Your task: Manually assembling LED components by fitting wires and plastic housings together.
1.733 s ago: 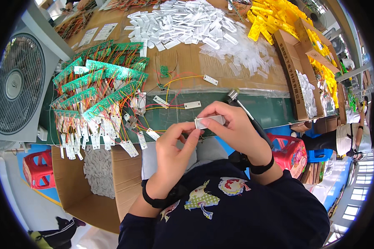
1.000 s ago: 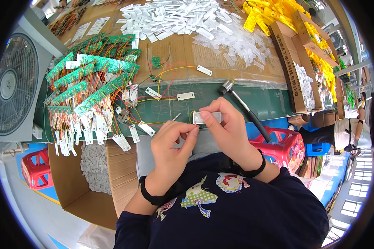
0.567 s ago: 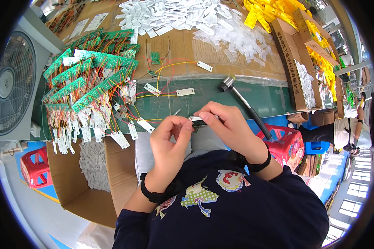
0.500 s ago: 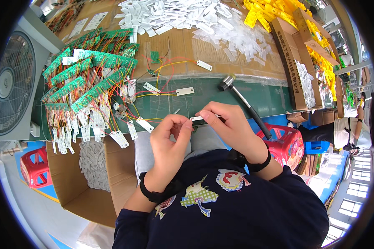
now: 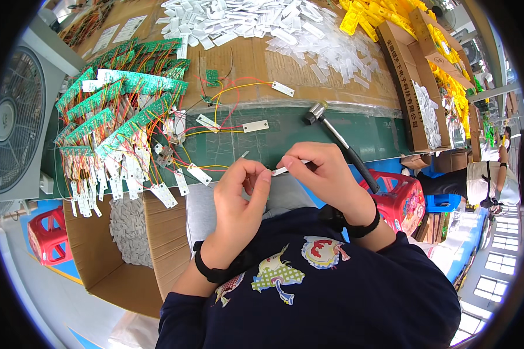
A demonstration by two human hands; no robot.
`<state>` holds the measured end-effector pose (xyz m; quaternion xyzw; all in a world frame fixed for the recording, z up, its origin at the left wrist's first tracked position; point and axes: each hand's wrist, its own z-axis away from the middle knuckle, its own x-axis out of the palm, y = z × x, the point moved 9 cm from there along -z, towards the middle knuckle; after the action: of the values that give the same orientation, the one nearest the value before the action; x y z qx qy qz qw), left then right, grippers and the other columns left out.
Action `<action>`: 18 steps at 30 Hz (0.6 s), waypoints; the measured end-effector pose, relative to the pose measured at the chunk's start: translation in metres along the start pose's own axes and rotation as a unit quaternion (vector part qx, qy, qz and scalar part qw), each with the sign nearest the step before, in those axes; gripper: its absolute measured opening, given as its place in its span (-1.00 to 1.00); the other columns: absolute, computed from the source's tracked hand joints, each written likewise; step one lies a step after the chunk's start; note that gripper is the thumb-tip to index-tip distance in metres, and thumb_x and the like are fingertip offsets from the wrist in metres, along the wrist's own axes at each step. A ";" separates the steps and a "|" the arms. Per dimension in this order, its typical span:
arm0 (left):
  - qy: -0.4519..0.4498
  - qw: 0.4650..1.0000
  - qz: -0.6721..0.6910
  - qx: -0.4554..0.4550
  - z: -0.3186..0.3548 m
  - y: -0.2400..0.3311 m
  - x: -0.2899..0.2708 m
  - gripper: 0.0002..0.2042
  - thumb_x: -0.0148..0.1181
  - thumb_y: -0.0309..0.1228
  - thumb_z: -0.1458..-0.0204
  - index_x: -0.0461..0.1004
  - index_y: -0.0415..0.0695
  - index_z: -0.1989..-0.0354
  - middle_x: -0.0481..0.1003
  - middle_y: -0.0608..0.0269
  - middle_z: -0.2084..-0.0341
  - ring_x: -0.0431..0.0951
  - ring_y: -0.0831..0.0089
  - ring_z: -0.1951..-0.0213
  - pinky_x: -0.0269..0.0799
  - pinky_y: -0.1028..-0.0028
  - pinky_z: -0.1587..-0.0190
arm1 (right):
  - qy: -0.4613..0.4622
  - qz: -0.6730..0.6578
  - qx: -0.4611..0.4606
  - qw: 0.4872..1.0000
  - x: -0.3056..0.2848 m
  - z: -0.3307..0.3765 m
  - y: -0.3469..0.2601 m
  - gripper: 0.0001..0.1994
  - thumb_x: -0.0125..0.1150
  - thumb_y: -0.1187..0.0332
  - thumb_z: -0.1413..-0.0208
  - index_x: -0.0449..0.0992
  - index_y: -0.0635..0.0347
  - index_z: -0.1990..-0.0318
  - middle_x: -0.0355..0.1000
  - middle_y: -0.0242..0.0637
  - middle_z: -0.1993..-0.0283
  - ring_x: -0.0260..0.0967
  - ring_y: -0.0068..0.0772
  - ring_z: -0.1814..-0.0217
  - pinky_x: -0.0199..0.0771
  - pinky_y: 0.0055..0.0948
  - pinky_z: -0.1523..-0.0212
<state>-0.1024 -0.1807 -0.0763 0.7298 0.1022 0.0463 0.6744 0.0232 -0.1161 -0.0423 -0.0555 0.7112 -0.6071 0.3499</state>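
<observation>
Above my lap, at the table's near edge, both hands meet over a small white strip point(image 5: 281, 170). My right hand point(image 5: 327, 175) pinches it between thumb and fingers. The thumb and fingertips of my left hand point(image 5: 241, 195) close at its left end; whether they grip the strip or something tiny there, I cannot tell. Just beyond, small white plates point(image 5: 255, 126) on red and yellow wires lie on the green table mat point(image 5: 285, 136), joined to a little green circuit board point(image 5: 212, 78). A hammer point(image 5: 340, 139) with a black handle rests to the right, its handle overhanging the edge.
Wired green circuit boards point(image 5: 140, 119) are heaped at the left beside a fan point(image 5: 17, 119). White plastic pieces point(image 5: 239, 23) and yellow parts point(image 5: 367, 20) pile up at the back. A cardboard box point(image 5: 113, 285) stands below left, a red stool point(image 5: 399, 203) at right. Another person point(image 5: 486, 183) is far right.
The white strip now tilts up more to the right between my fingertips. My hands have barely shifted, and the view has moved slightly.
</observation>
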 end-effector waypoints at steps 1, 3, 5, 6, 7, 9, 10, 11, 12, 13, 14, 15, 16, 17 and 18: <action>-0.001 1.000 0.001 0.000 0.000 0.000 0.000 -0.96 0.07 -0.57 -0.10 0.37 -0.24 0.37 0.38 0.40 0.51 0.33 0.69 0.45 0.26 0.66 0.36 | -0.004 -0.008 0.005 1.000 0.000 0.000 0.000 -0.88 0.12 0.45 -0.12 0.47 0.34 0.39 0.29 -0.28 0.56 0.12 -0.57 0.60 0.11 -0.54 0.60; 0.002 1.000 -0.007 0.021 0.000 0.006 -0.001 -0.96 0.07 -0.57 -0.09 0.37 -0.24 0.39 0.37 0.37 0.51 0.33 0.68 0.47 0.25 0.65 0.38 | -0.013 -0.003 0.001 1.000 0.000 -0.001 -0.001 -0.88 0.13 0.45 -0.11 0.48 0.33 0.38 0.31 -0.28 0.54 0.14 -0.57 0.60 0.13 -0.55 0.60; 0.001 1.000 -0.007 0.030 0.001 0.007 -0.001 -0.95 0.06 -0.58 -0.09 0.36 -0.24 0.40 0.36 0.35 0.51 0.32 0.67 0.47 0.25 0.65 0.38 | -0.022 0.003 -0.004 1.000 0.000 -0.001 -0.002 -0.89 0.14 0.45 -0.10 0.48 0.33 0.37 0.32 -0.28 0.53 0.16 -0.56 0.59 0.15 -0.55 0.59; 0.001 0.999 -0.007 0.038 0.001 0.009 -0.001 -0.95 0.06 -0.58 -0.09 0.36 -0.24 0.41 0.36 0.34 0.51 0.32 0.66 0.48 0.24 0.65 0.39 | -0.025 0.008 -0.015 1.000 0.000 -0.001 -0.004 -0.89 0.14 0.45 -0.10 0.48 0.33 0.37 0.32 -0.28 0.52 0.16 -0.56 0.59 0.15 -0.55 0.59; 0.000 0.999 -0.007 0.038 0.001 0.010 -0.001 -0.95 0.06 -0.58 -0.09 0.36 -0.24 0.41 0.36 0.34 0.51 0.32 0.66 0.48 0.24 0.65 0.39 | -0.028 0.013 -0.026 0.999 0.001 -0.001 -0.006 -0.89 0.15 0.45 -0.09 0.48 0.33 0.37 0.32 -0.28 0.52 0.17 -0.56 0.58 0.15 -0.55 0.59; -0.002 0.999 -0.006 0.048 0.002 0.013 -0.001 -0.94 0.06 -0.58 -0.09 0.35 -0.24 0.41 0.36 0.32 0.51 0.32 0.64 0.48 0.24 0.64 0.39 | -0.020 0.009 -0.037 0.999 0.000 0.000 -0.007 -0.89 0.14 0.46 -0.09 0.51 0.32 0.38 0.31 -0.28 0.54 0.19 -0.51 0.57 0.15 -0.54 0.58; -0.002 0.999 -0.006 0.048 0.001 0.013 -0.001 -0.94 0.06 -0.58 -0.09 0.35 -0.24 0.41 0.36 0.32 0.51 0.32 0.64 0.48 0.24 0.64 0.39 | -0.014 0.006 -0.048 0.999 0.000 0.000 -0.009 -0.88 0.12 0.46 -0.09 0.55 0.31 0.39 0.31 -0.29 0.57 0.21 -0.46 0.55 0.14 -0.53 0.57; 0.009 0.998 0.001 0.066 0.001 0.015 -0.002 -0.94 0.10 -0.60 -0.06 0.36 -0.24 0.42 0.35 0.30 0.54 0.28 0.62 0.52 0.21 0.61 0.45 | -0.014 0.006 -0.048 0.999 0.000 0.000 -0.009 -0.88 0.12 0.46 -0.09 0.55 0.31 0.39 0.31 -0.29 0.57 0.21 -0.46 0.55 0.14 -0.53 0.57; 0.019 0.996 0.007 0.085 0.001 0.018 -0.004 -0.93 0.15 -0.61 -0.02 0.37 -0.24 0.43 0.34 0.29 0.57 0.25 0.59 0.57 0.18 0.58 0.50 | -0.017 0.011 -0.062 0.998 0.000 0.000 -0.011 -0.88 0.13 0.46 -0.08 0.55 0.31 0.39 0.30 -0.28 0.58 0.21 -0.43 0.55 0.14 -0.50 0.57; 0.019 0.996 0.008 0.085 0.001 0.018 -0.004 -0.93 0.15 -0.61 -0.02 0.37 -0.24 0.43 0.34 0.29 0.57 0.25 0.59 0.57 0.18 0.58 0.50 | -0.021 0.017 -0.075 0.997 0.000 0.000 -0.012 -0.88 0.14 0.46 -0.07 0.56 0.30 0.39 0.29 -0.27 0.60 0.20 -0.39 0.55 0.14 -0.48 0.56; 0.016 0.996 0.009 0.086 0.001 0.019 -0.003 -0.92 0.15 -0.62 -0.02 0.37 -0.24 0.43 0.34 0.28 0.56 0.25 0.58 0.56 0.18 0.57 0.50 | -0.021 0.017 -0.075 0.997 0.000 0.000 -0.013 -0.88 0.14 0.46 -0.07 0.56 0.30 0.39 0.29 -0.27 0.60 0.20 -0.39 0.55 0.14 -0.48 0.56; 0.014 0.996 0.010 0.087 0.001 0.020 -0.003 -0.92 0.15 -0.62 -0.01 0.37 -0.24 0.43 0.34 0.28 0.56 0.25 0.57 0.56 0.19 0.57 0.50 | -0.030 0.022 -0.073 0.997 0.000 0.000 -0.013 -0.89 0.13 0.47 -0.06 0.55 0.31 0.40 0.29 -0.27 0.60 0.20 -0.39 0.56 0.14 -0.46 0.56; 0.014 0.996 0.010 0.087 0.001 0.021 -0.004 -0.92 0.15 -0.62 -0.01 0.37 -0.24 0.43 0.34 0.28 0.56 0.25 0.57 0.56 0.19 0.57 0.50 | -0.038 0.027 -0.072 0.996 0.001 0.000 -0.014 -0.89 0.12 0.48 -0.05 0.55 0.31 0.41 0.30 -0.27 0.61 0.20 -0.39 0.56 0.15 -0.45 0.55; 0.004 0.996 0.004 0.094 0.001 0.022 -0.003 -0.92 0.16 -0.62 -0.01 0.37 -0.24 0.43 0.34 0.27 0.56 0.26 0.55 0.56 0.19 0.56 0.50 | -0.038 0.027 -0.072 0.996 0.000 0.000 -0.013 -0.89 0.12 0.48 -0.05 0.55 0.31 0.41 0.30 -0.27 0.61 0.20 -0.39 0.56 0.15 -0.45 0.55; -0.006 0.995 -0.002 0.100 0.000 0.024 -0.002 -0.92 0.16 -0.61 -0.01 0.37 -0.24 0.42 0.34 0.26 0.56 0.26 0.53 0.55 0.19 0.55 0.50 | -0.040 0.021 -0.075 0.996 0.000 0.000 -0.013 -0.89 0.12 0.49 -0.04 0.55 0.31 0.42 0.31 -0.27 0.60 0.21 -0.39 0.57 0.14 -0.46 0.56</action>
<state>-0.1018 -0.1832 -0.0523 0.7935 0.1040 0.0302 0.5988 0.0186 -0.1193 -0.0307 -0.0912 0.7412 -0.5416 0.3859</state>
